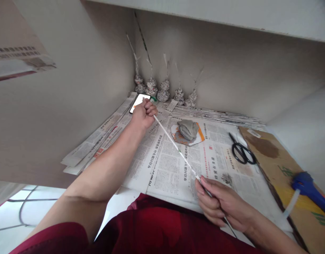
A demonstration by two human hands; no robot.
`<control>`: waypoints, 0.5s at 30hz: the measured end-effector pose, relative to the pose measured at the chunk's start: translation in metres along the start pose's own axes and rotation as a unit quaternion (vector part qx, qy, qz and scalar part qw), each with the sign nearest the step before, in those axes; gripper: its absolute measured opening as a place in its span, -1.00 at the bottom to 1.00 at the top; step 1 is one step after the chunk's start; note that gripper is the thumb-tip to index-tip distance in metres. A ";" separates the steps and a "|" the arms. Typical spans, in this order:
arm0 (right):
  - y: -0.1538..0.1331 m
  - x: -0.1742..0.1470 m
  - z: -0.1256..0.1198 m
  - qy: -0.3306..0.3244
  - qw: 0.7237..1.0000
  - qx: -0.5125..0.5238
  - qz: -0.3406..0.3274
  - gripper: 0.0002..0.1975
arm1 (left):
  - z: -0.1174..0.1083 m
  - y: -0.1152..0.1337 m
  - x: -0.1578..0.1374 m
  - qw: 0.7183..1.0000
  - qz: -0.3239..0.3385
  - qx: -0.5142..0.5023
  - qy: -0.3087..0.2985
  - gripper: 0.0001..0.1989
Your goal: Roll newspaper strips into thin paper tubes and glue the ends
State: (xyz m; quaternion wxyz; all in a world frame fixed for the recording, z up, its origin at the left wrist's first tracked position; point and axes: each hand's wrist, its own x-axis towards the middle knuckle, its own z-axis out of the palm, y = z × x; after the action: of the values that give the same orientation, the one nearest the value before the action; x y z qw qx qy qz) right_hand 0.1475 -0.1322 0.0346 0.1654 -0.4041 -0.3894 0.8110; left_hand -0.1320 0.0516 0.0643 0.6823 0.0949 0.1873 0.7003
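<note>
A long thin rolled-newspaper stick (175,146) runs slantwise between my two hands above the newspaper-covered table. My left hand (145,112) is closed around its far end, over the edge of a phone (139,101) with a lit screen. Nearer to me, my right hand (214,201) grips the stick's lower part between thumb and fingers, and a thin dark length sticks out below that hand. Beyond the stick's middle, a crumpled grey cloth (188,129) rests on a white and orange piece (200,134).
Several woven paper gourd shapes (163,91) stand along the back wall. Thin paper sticks (217,115) lie in front of them. Black scissors (243,152) lie to the right, beside cardboard (273,158) bearing a blue glue gun (309,188). Newspaper strips (98,139) line the left side. A shelf (204,16) overhangs.
</note>
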 end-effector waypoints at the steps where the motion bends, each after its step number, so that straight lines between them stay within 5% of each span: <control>1: -0.003 -0.001 0.000 0.064 0.992 -0.104 -0.020 -0.66 | -0.001 -0.001 0.001 1.000 0.009 0.002 0.010 -0.64; 3: -0.012 -0.001 -0.001 0.197 0.915 -0.342 -0.082 -0.70 | -0.002 -0.005 0.004 0.999 0.023 0.006 0.029 -0.62; 6: -0.024 0.005 -0.004 0.327 0.720 -0.599 -0.128 -0.74 | -0.004 -0.013 0.005 0.998 0.027 0.009 0.052 -0.62; 8: -0.028 0.012 -0.005 0.350 0.659 -0.654 -0.124 -0.80 | -0.005 -0.017 0.005 0.998 0.021 0.007 0.059 -0.62; 10: -0.028 0.018 -0.003 0.327 0.698 -0.623 -0.136 -0.78 | -0.005 -0.019 0.004 0.998 0.015 -0.002 0.064 -0.62; 13: -0.027 0.020 0.001 0.211 0.888 -0.395 -0.110 -0.67 | -0.004 -0.017 0.003 0.998 0.005 -0.015 0.060 -0.62; 15: -0.025 0.019 0.000 0.095 0.978 -0.180 -0.044 -0.64 | -0.004 -0.015 0.002 0.999 -0.010 -0.020 0.047 -0.63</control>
State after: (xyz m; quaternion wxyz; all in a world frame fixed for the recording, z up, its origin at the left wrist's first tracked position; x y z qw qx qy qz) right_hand 0.1345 -0.1053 0.0438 0.1622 -0.4849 -0.5288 0.6774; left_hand -0.1199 0.0529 0.0551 0.6816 0.0460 0.2059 0.7007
